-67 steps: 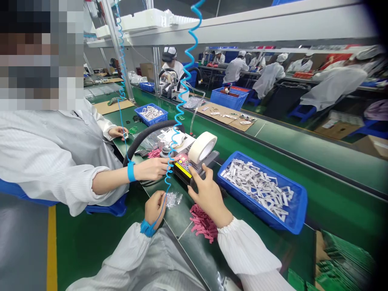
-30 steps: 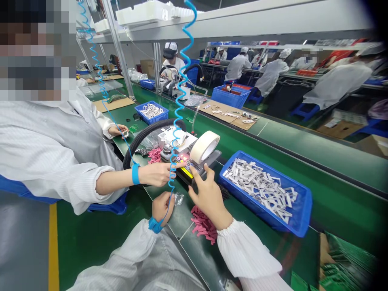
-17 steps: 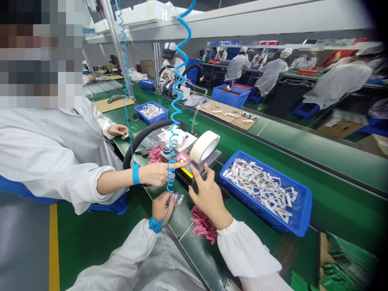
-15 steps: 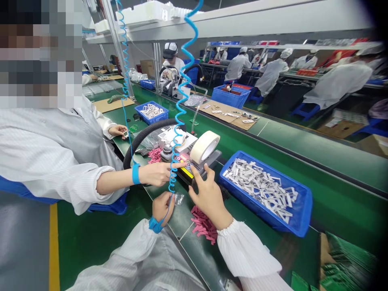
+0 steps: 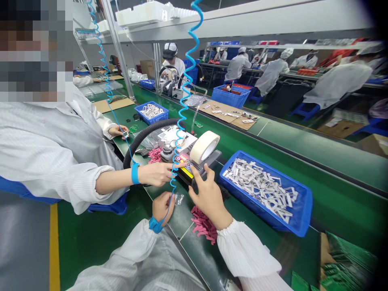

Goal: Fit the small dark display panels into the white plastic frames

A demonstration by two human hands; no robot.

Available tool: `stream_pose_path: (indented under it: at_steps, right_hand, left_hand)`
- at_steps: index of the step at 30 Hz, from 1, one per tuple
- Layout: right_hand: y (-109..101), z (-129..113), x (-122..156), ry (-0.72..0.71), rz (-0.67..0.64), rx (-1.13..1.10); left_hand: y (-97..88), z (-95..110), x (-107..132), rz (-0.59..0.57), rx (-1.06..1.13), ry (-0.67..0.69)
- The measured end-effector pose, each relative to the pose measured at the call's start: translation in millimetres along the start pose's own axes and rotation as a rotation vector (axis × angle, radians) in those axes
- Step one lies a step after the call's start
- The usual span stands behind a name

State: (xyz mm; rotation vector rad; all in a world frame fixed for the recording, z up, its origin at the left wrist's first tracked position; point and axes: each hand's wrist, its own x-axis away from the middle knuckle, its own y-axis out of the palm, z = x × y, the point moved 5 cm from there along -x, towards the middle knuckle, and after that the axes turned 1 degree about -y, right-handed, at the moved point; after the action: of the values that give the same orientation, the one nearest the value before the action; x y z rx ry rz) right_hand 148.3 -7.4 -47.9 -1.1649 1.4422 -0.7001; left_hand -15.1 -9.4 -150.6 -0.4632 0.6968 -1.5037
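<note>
My right hand [image 5: 209, 198] is open, its index fingertip at the button panel of a dark tabletop device [image 5: 187, 171] and its other fingers apart. A wide roll of cream tape [image 5: 197, 147] sits on that device. My left hand [image 5: 162, 208], with a blue wrist strap, is closed at the table edge on a small clear plastic piece [image 5: 179, 199]. A co-worker's hand [image 5: 157, 173] reaches in from the left and points at the same panel. Pink strips [image 5: 203, 226] lie in a pile below my right hand.
A blue bin [image 5: 304, 214] of white frame-shaped parts stands on the right. Green circuit boards [image 5: 342, 262] lie at lower right. A coiled blue cord [image 5: 183, 101] hangs before the device. A black hose [image 5: 136, 145] curves behind it. The co-worker's other hand [image 5: 119, 131] holds a small part.
Both of my hands stay where they were. The co-worker leans slightly left, and the coiled cords have swung a little. The pointing hand is nearly still.
</note>
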Motion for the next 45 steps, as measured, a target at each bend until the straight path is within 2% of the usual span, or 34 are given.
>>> stream_pose_path:
  at_steps: [20, 45]
  right_hand:
    - [2.2, 1.7, 1.5, -0.012, 0.025, -0.005]
    - [3.3, 1.9, 5.2, -0.019, 0.049, -0.038]
  left_hand:
    - [1.0, -4.1, -1.1, 0.120, 0.212, 0.074]
    - [1.7, -5.6, -0.9, 0.121, 0.308, 0.051]
